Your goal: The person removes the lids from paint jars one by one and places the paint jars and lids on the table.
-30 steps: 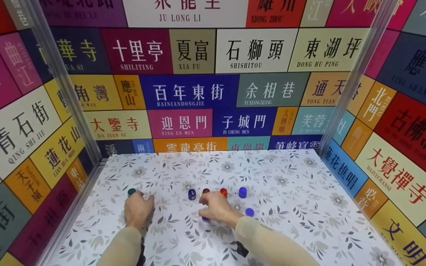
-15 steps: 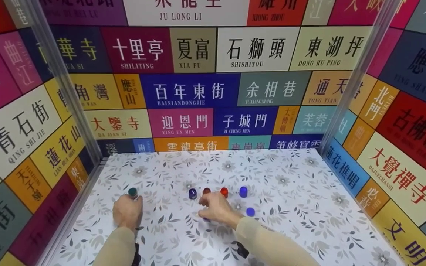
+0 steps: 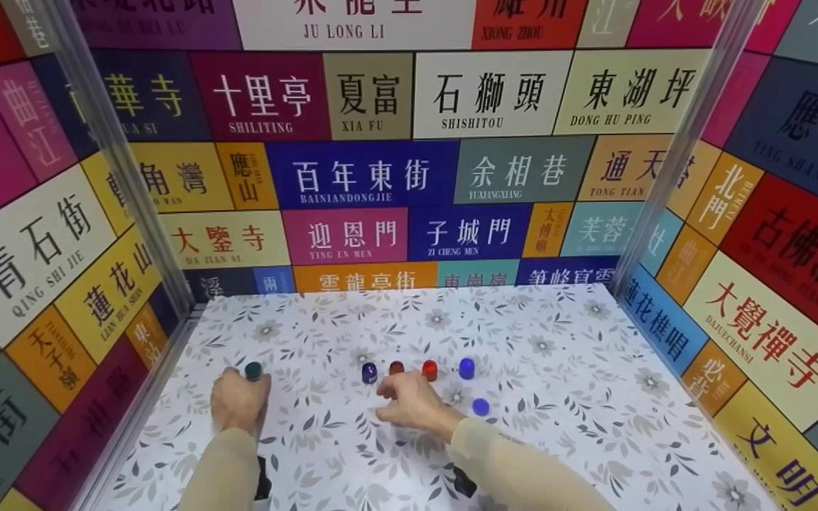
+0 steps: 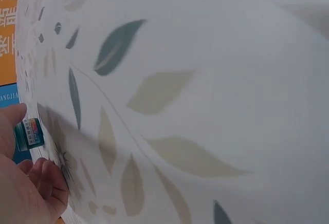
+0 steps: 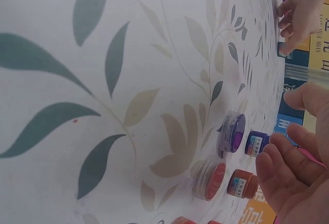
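My left hand point(image 3: 238, 401) rests beside a small green paint jar point(image 3: 253, 370) at the left of the table. In the left wrist view, the green jar point(image 4: 32, 133) stands between thumb and loosely bent fingers, not visibly gripped. My right hand point(image 3: 412, 402) hovers with relaxed, slightly bent fingers, holding nothing. Just beyond it stand a purple paint jar point(image 3: 369, 372), a brown-orange jar point(image 3: 396, 367) and a red jar point(image 3: 429, 370). The right wrist view shows a purple lid point(image 5: 234, 132) and an orange-red lid point(image 5: 209, 179) near that hand; in the head view it covers them.
A blue jar point(image 3: 466, 368) stands right of the red one, with a round blue lid point(image 3: 480, 407) nearer me. The floral tabletop point(image 3: 338, 454) is enclosed by a back wall point(image 3: 363, 174) and side walls covered in coloured name panels.
My left hand has slid left from over the green jar, whose top and side now show more. My right hand has stayed almost in place.
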Demonstrator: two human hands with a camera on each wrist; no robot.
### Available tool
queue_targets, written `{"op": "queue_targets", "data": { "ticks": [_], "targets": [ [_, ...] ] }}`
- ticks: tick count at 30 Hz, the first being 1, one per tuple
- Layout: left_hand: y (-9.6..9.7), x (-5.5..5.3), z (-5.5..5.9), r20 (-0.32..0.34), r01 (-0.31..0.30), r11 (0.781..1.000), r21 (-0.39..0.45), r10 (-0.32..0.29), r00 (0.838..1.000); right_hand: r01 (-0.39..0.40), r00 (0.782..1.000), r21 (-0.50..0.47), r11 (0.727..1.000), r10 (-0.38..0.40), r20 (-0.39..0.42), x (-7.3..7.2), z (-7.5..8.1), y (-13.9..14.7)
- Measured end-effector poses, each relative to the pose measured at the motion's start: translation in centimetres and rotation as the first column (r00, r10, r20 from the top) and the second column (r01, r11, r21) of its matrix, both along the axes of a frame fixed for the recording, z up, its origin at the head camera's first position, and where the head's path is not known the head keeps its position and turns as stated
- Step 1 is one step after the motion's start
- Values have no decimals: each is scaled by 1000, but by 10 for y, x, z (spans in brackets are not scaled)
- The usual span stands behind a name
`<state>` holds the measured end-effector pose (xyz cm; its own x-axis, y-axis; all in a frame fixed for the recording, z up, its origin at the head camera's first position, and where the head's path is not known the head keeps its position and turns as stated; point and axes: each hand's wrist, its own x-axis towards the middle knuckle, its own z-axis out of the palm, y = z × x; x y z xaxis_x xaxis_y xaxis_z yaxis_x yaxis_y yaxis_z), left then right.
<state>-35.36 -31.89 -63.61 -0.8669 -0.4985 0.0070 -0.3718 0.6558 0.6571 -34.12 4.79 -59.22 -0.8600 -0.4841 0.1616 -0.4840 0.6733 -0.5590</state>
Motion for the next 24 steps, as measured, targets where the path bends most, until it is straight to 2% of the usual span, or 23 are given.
{"op": "queue_targets", "data": {
  "ticks": [7, 11, 19, 24],
  "targets": [
    [1, -4, 4, 32, 11, 1000, 10, -11, 999, 12, 1000, 21, 1000, -12, 26, 0, 1, 0],
    [2, -7, 2, 21, 2, 1000, -16, -2, 1000, 25, 998, 20, 999, -26, 51, -1, 2, 1],
    [0, -9, -5, -42, 7, 999, -53, -9, 999, 8, 1000, -5, 1000, -8, 5, 0, -2, 1],
    [1, -10, -5, -20, 5, 1000, -30, -6, 1000, 9, 1000, -23, 1000, -9, 12, 1, -4, 2]
  ]
}}
